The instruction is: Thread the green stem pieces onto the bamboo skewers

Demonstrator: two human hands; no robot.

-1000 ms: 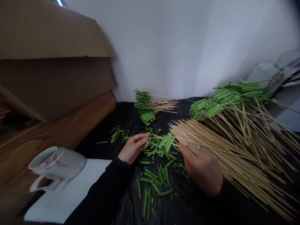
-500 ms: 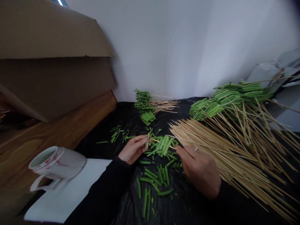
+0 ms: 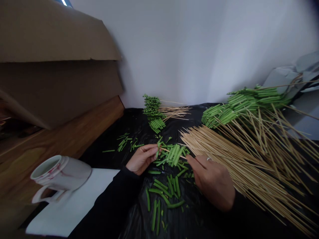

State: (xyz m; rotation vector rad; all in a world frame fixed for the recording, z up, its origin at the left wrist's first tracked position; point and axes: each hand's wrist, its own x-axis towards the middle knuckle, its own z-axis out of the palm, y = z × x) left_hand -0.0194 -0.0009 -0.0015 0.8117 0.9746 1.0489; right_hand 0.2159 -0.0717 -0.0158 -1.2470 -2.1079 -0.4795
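Note:
Between the fingertips of my left hand is a cut green bean piece, pinched upright at the tip of a wooden skewer. My right hand, with a ring on one finger, is closed round that skewer farther along. Several bean pieces sit side by side across the skewer between my hands. Loose cut bean pieces lie below and behind on the black plastic sheet. Part of the skewer is hidden inside my right hand.
A large bundle of bare skewers spreads to the right. Filled bean skewers are piled at the back right and in a smaller stack by the wall. At left stand a white mug on white paper and a cardboard box.
Almost nothing differs. The bean piece in my left fingertips has tilted slightly and sits against the skewer's tip; both hands stay in place.

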